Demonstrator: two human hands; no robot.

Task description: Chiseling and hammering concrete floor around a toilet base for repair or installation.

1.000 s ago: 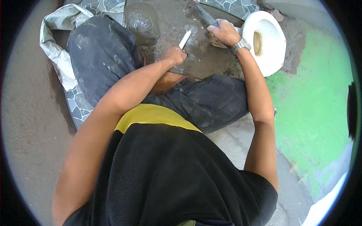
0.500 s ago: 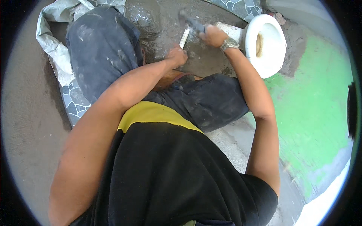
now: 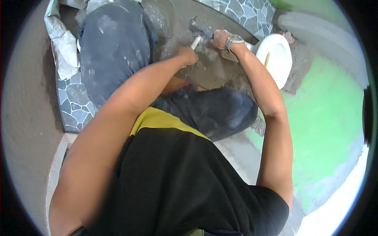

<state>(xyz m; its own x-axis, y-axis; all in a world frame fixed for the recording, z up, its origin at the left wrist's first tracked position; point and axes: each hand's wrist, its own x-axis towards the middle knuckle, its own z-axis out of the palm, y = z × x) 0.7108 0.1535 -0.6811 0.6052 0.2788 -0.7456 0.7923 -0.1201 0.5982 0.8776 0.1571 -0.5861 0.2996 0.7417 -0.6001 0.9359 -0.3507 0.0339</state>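
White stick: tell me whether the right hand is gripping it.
No, the left hand grips the white stick, while the right hand holds a dark tool.

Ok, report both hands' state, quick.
Left hand: closed, holding a white stick.
Right hand: closed, holding a dark hammer-like tool.

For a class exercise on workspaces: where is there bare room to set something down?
Patterned tiles lie bare between pale sack, left trouser leg and left arm; brown floor between left hand, right trouser leg and toilet. Crowded: where the white stick and dark tool sit close together beside the right hand.
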